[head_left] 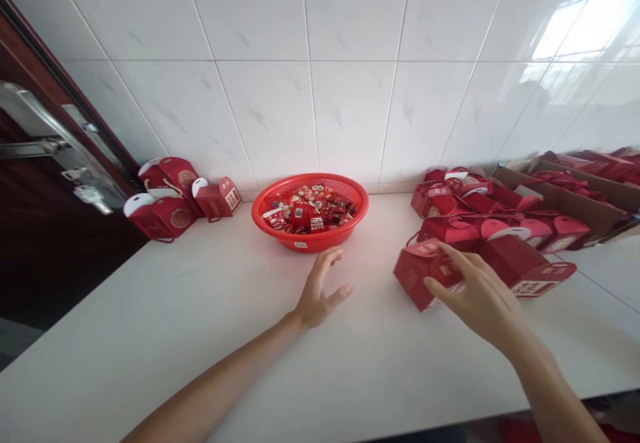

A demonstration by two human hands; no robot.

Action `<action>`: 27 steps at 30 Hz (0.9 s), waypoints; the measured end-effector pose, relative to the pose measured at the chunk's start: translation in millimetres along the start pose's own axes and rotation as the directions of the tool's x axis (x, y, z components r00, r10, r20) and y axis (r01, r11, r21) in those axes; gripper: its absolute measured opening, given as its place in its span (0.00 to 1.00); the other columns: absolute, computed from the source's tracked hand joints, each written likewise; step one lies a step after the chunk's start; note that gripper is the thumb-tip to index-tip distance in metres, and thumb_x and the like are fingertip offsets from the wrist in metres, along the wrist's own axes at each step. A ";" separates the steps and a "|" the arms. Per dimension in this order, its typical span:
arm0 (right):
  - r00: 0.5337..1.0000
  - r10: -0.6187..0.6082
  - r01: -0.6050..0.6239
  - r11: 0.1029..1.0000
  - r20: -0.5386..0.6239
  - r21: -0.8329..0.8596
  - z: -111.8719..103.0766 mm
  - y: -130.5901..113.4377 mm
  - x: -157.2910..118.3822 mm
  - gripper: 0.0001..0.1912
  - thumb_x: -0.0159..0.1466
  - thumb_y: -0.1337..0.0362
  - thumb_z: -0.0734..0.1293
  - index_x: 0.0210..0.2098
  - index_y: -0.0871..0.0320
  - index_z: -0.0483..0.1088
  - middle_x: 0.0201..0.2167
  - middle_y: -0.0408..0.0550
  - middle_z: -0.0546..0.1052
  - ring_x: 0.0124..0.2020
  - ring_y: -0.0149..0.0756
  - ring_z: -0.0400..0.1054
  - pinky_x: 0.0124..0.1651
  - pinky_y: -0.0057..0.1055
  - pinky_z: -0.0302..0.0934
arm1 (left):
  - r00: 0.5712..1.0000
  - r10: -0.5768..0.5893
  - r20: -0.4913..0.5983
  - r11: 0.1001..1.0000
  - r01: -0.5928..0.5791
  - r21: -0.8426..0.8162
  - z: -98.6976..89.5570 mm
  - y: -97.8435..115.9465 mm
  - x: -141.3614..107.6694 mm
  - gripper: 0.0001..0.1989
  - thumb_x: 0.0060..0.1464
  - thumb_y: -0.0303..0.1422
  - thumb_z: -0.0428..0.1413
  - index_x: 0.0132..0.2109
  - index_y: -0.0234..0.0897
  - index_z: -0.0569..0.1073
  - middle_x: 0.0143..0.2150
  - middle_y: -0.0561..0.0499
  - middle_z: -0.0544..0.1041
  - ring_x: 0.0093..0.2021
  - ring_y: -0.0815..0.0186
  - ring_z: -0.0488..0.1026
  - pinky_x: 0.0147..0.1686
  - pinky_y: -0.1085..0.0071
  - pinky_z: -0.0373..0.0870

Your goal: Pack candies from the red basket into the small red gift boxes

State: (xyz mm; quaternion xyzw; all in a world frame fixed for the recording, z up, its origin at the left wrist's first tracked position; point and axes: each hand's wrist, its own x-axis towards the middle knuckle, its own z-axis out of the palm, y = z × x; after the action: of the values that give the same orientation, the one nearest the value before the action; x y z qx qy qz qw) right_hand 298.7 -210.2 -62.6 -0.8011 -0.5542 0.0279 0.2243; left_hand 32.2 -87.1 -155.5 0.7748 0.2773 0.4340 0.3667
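Curving over the red box (414,275) right of centre, the right hand (483,296) is half-open, grip unclear; the left hand (316,300) spreads empty below the basin (320,243). Seemingly midway: candies (325,215) remain, three boxes (167,216) stand left.

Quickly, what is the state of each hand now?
Left hand: open, holding nothing, near the red basket.
Right hand: open, by a red box; contact unclear.

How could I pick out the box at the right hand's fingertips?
On the white table, right of the red basket, is a group of red boxes. At its front, partly hidden by the right hand, is the box. Unlike its neighbours there, it pokes out farthest left.
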 end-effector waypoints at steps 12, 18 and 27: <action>0.926 0.205 -0.225 0.974 -0.316 -0.028 5.3 74.1 -0.8 0.48 0.56 0.40 0.59 0.66 0.69 0.64 0.55 0.70 0.72 0.58 0.67 0.66 0.59 0.60 0.61 | 0.999 -0.001 0.038 1.000 0.002 -0.002 6.1 3.5 -3.1 0.25 0.60 0.40 0.59 0.62 0.44 0.66 0.62 0.42 0.67 0.61 0.52 0.70 0.63 0.48 0.68; 0.916 0.187 -0.218 0.975 -0.354 -0.050 4.4 101.8 -0.9 0.47 0.58 0.38 0.59 0.66 0.66 0.64 0.54 0.68 0.73 0.59 0.66 0.64 0.60 0.59 0.60 | 0.998 -0.002 0.061 1.000 0.000 0.022 5.7 3.4 -3.3 0.23 0.60 0.41 0.59 0.60 0.44 0.69 0.63 0.42 0.67 0.62 0.51 0.69 0.62 0.49 0.69; 0.854 0.021 -0.053 0.997 -0.520 -0.047 -7.2 96.3 -10.1 0.38 0.67 0.39 0.56 0.61 0.63 0.68 0.60 0.71 0.71 0.65 0.62 0.63 0.66 0.55 0.53 | 0.998 -0.015 0.067 1.000 0.014 0.016 6.1 1.2 -4.3 0.22 0.59 0.41 0.60 0.60 0.44 0.70 0.64 0.41 0.66 0.60 0.52 0.71 0.61 0.50 0.70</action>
State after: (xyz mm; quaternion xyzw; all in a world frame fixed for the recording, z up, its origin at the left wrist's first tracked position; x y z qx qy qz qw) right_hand 381.2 -249.2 -95.7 -0.7958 -0.4583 -0.2015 0.3407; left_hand 35.6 -93.0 -158.7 0.7898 0.2739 0.4027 0.3729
